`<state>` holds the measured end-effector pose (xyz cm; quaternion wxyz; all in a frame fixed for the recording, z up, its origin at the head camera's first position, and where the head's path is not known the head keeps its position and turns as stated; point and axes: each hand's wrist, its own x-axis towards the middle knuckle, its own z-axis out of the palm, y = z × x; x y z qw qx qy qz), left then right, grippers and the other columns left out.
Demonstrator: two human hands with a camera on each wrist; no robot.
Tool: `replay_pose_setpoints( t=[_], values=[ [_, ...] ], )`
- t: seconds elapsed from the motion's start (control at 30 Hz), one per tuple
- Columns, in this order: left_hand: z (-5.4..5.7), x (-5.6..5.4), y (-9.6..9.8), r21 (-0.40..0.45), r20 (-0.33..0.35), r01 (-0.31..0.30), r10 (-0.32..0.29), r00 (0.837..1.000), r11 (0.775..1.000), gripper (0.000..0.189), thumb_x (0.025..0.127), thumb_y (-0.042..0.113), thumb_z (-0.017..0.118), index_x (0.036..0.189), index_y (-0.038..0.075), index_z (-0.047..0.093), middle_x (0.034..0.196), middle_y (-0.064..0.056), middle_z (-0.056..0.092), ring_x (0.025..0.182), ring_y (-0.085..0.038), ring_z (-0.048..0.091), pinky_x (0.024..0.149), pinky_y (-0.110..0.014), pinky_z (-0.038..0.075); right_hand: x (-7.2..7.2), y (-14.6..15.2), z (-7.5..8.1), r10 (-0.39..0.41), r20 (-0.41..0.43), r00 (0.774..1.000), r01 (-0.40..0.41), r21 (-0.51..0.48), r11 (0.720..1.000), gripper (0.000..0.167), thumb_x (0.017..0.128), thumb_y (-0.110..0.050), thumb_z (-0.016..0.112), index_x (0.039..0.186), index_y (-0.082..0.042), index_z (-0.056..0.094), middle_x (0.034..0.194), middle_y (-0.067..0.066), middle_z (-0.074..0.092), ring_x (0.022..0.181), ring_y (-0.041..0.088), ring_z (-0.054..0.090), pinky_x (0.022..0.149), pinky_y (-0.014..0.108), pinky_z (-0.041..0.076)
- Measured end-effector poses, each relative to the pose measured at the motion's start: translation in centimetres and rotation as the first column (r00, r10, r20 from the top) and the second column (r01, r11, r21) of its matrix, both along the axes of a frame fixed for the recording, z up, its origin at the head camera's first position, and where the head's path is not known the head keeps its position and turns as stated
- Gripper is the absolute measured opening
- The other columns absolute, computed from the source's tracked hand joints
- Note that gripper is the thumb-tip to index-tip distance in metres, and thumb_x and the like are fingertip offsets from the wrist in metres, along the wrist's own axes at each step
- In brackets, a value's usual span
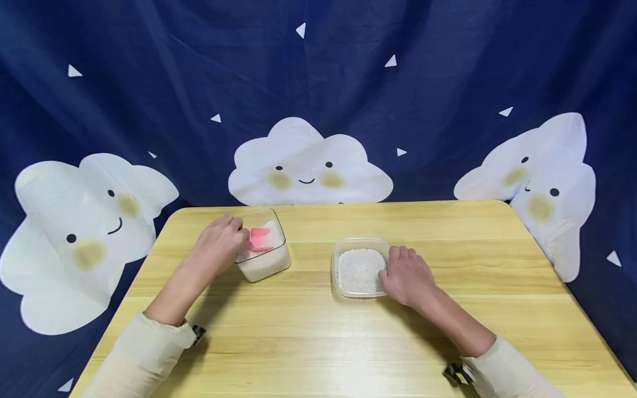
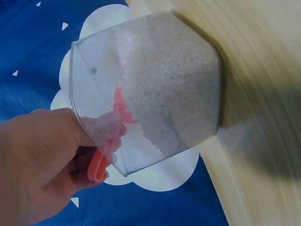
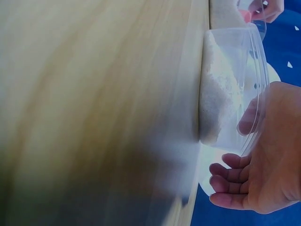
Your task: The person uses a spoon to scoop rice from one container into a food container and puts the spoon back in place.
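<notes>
On the left of the head view, my left hand [image 1: 220,243] grips the handle of a pink scoop [image 1: 259,239]. The scoop's head dips into white rice inside a tall clear container [image 1: 269,266]; the left wrist view shows the looped handle [image 2: 97,165] outside the near wall and the rice [image 2: 174,70] banked up. My right hand [image 1: 409,275] holds the right rim of a lower clear plastic tub [image 1: 338,284], thumb inside the wall and fingers outside. White rice [image 1: 361,270] lies in this tub too, sloping in the right wrist view.
Both containers stand on a light wooden table [image 1: 308,337], the tub to the right of the tall container with bare wood between them. A dark blue curtain [image 1: 338,72] with white clouds hangs behind the table's far edge.
</notes>
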<state>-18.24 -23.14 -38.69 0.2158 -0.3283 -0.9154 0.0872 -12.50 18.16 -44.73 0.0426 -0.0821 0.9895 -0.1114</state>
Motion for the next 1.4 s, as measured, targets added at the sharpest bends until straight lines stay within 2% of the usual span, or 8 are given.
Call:
replay_pose_setpoints(
  t=[0.17,0.4,0.53,0.8,0.93,1.07,1.4],
  values=[
    [0.3,0.4,0.1,0.021,0.06,-0.043,0.042,0.997,0.999,0.005,0.084,-0.005,0.074,0.085,0.0,0.075,0.08,-0.015,0.063,0.077,-0.031,0.053,0.073,-0.04,0.05,0.0,0.0,-0.1,-0.002,-0.004,1.0,0.002,-0.004,1.0,0.029,0.095,-0.024,0.045,0.102,0.005,0.049,0.092,0.015,0.048,0.089,0.034,0.049,0.082,0.047,0.044],
    [0.6,0.8,0.3,0.077,0.145,-0.099,0.087,0.986,0.992,0.005,0.086,-0.003,0.075,0.088,0.001,0.076,0.083,-0.013,0.062,0.077,-0.029,0.052,0.071,-0.04,0.049,0.0,0.0,0.0,0.005,0.006,1.0,-0.005,-0.001,1.0,0.032,0.095,-0.024,0.044,0.105,0.006,0.049,0.093,0.016,0.049,0.091,0.035,0.05,0.083,0.049,0.044],
    [0.4,0.9,0.1,0.102,0.164,-0.112,0.095,0.982,0.988,0.009,0.084,-0.004,0.074,0.091,0.002,0.076,0.083,-0.012,0.062,0.076,-0.028,0.052,0.07,-0.038,0.047,0.1,-0.1,0.1,0.001,0.01,1.0,-0.001,0.003,1.0,0.032,0.095,-0.024,0.044,0.105,0.006,0.049,0.093,0.016,0.049,0.091,0.034,0.05,0.083,0.048,0.044],
    [-0.1,1.2,-0.4,0.179,0.154,-0.113,0.086,0.984,0.977,0.011,0.085,0.0,0.077,0.094,0.004,0.077,0.084,-0.011,0.061,0.078,-0.026,0.053,0.069,-0.038,0.049,0.1,-0.1,0.2,-0.003,0.004,1.0,0.003,0.01,1.0,0.031,0.095,-0.024,0.045,0.104,0.005,0.05,0.093,0.015,0.049,0.091,0.034,0.05,0.083,0.048,0.044],
    [-0.3,1.4,-0.6,0.21,0.129,-0.1,0.074,0.989,0.973,0.007,0.087,0.007,0.079,0.093,0.003,0.076,0.082,-0.011,0.06,0.076,-0.027,0.053,0.067,-0.038,0.048,0.1,-0.2,0.2,-0.002,0.001,1.0,0.002,0.011,1.0,0.031,0.095,-0.024,0.045,0.103,0.005,0.05,0.092,0.015,0.049,0.09,0.034,0.05,0.082,0.047,0.044],
    [-0.4,1.8,-0.5,0.228,0.093,-0.094,0.075,0.993,0.969,0.016,0.088,0.015,0.081,0.091,0.001,0.075,0.082,-0.012,0.06,0.076,-0.028,0.054,0.067,-0.04,0.05,0.1,-0.2,0.2,-0.004,0.003,1.0,0.004,0.011,1.0,0.03,0.094,-0.024,0.045,0.102,0.004,0.05,0.092,0.015,0.049,0.088,0.033,0.049,0.081,0.046,0.044],
    [-0.3,2.7,-0.7,0.28,0.03,-0.091,0.086,0.996,0.956,0.008,0.088,0.0,0.073,0.096,-0.001,0.074,0.085,-0.014,0.061,0.081,-0.032,0.056,0.07,-0.043,0.051,0.2,-0.2,0.3,-0.008,0.005,1.0,0.008,0.013,1.0,0.029,0.094,-0.024,0.044,0.102,0.004,0.049,0.093,0.015,0.049,0.089,0.033,0.05,0.082,0.047,0.045]
  ],
)
